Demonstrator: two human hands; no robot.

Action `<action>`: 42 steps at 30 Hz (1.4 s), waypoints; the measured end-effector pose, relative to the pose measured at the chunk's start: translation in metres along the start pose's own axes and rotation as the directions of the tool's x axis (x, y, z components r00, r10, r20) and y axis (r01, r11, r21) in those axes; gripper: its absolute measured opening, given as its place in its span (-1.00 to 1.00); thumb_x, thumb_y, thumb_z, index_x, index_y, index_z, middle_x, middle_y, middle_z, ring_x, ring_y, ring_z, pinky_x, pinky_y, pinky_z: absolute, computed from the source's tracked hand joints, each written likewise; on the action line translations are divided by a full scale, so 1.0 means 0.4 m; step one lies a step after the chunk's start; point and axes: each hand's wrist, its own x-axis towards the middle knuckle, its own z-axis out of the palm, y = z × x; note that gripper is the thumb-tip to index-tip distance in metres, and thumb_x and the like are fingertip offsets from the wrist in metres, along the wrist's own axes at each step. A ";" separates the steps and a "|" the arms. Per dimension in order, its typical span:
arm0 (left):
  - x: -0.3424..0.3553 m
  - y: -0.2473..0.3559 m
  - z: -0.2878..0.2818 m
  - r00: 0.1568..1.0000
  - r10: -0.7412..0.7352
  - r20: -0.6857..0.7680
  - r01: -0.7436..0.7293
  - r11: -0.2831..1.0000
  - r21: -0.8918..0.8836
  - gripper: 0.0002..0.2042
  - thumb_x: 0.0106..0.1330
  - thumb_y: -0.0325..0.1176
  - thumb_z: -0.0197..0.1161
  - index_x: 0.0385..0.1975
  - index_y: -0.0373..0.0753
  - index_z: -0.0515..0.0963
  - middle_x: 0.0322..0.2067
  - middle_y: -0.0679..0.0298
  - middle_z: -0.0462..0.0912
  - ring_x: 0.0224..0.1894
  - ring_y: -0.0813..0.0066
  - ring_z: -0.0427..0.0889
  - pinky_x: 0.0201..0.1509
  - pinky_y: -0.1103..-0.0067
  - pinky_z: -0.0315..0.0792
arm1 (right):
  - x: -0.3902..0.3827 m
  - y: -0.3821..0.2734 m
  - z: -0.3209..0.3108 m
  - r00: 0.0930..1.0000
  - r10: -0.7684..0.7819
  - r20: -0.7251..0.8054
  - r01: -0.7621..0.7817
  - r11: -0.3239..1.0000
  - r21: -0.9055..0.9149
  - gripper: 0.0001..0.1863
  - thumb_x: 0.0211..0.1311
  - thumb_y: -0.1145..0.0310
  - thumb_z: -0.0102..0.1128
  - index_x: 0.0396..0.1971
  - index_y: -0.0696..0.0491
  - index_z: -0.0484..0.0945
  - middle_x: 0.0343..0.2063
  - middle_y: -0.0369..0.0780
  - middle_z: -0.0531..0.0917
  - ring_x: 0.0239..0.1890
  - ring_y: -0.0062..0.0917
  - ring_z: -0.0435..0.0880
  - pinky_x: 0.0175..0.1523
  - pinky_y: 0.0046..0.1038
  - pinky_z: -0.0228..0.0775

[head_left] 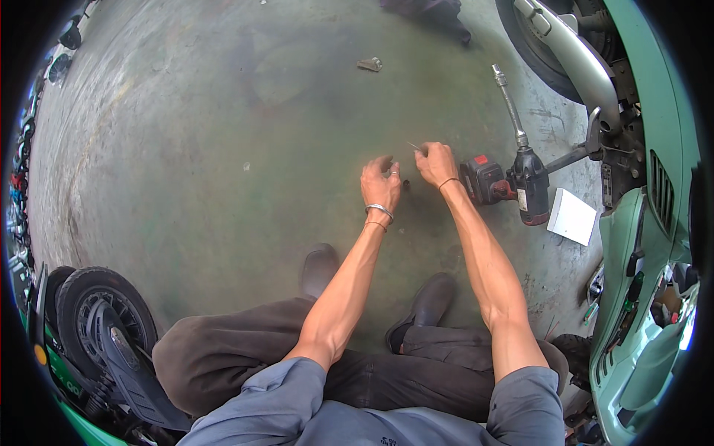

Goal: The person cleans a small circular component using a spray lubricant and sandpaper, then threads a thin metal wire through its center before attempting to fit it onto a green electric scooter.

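Observation:
Above the floor, my right hand is closed in a pinch on a thin, pointed sliver that looks like metal; its exact kind is too small to tell. My left hand is just to the left of it, fingers loosely bent and apart, with nothing visible in them. A small dark piece shows between the two hands. To the right of my right wrist is a cordless impact wrench with a long silver extension pointing away from me. Its battery faces my wrist.
A green scooter lines the right side, beside a white flat box. Another scooter's wheel stands at lower left. A small metal part lies farther off on the floor. Dark cloth is at the top.

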 end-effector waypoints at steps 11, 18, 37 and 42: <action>-0.011 -0.006 0.011 0.999 0.033 -0.014 -0.033 0.999 0.013 -0.77 0.10 -0.37 0.30 -0.25 -0.31 0.62 -0.31 0.12 0.66 -0.19 0.27 0.60 -0.05 0.42 0.44 | -0.017 -0.070 0.017 0.998 0.042 -0.056 -0.051 0.982 -0.180 -0.82 0.05 0.40 0.18 -0.52 0.24 0.62 -0.47 0.08 0.64 -0.35 -0.01 0.64 -0.21 -0.14 0.51; -0.004 -0.007 0.008 0.999 0.036 -0.021 -0.035 0.999 0.024 -0.77 0.10 -0.38 0.30 -0.25 -0.31 0.63 -0.31 0.13 0.66 -0.20 0.27 0.61 -0.05 0.42 0.44 | -0.015 -0.059 0.040 0.996 0.020 -0.088 -0.039 0.973 -0.226 -0.80 0.06 0.38 0.18 -0.49 0.24 0.59 -0.43 0.09 0.63 -0.32 0.00 0.64 -0.20 -0.12 0.51; 0.021 -0.002 -0.016 0.994 -0.104 0.043 0.107 0.991 -0.081 -0.73 0.12 -0.35 0.27 -0.22 -0.35 0.62 -0.21 0.03 0.65 -0.20 0.17 0.65 -0.07 0.43 0.49 | 0.004 -0.010 0.008 0.990 0.132 -0.040 -0.129 0.988 0.081 -0.75 -0.01 0.35 0.18 -0.42 0.23 0.66 -0.47 0.14 0.62 -0.29 -0.02 0.65 -0.12 -0.20 0.47; 0.022 0.002 -0.014 0.996 -0.091 0.023 0.093 0.993 -0.078 -0.74 0.12 -0.35 0.28 -0.23 -0.35 0.62 -0.23 0.04 0.66 -0.19 0.17 0.65 -0.05 0.43 0.48 | 0.010 -0.039 0.000 0.979 0.204 -0.028 -0.203 0.978 0.039 -0.74 -0.03 0.34 0.19 -0.45 0.24 0.65 -0.48 0.15 0.62 -0.31 -0.01 0.64 -0.13 -0.19 0.47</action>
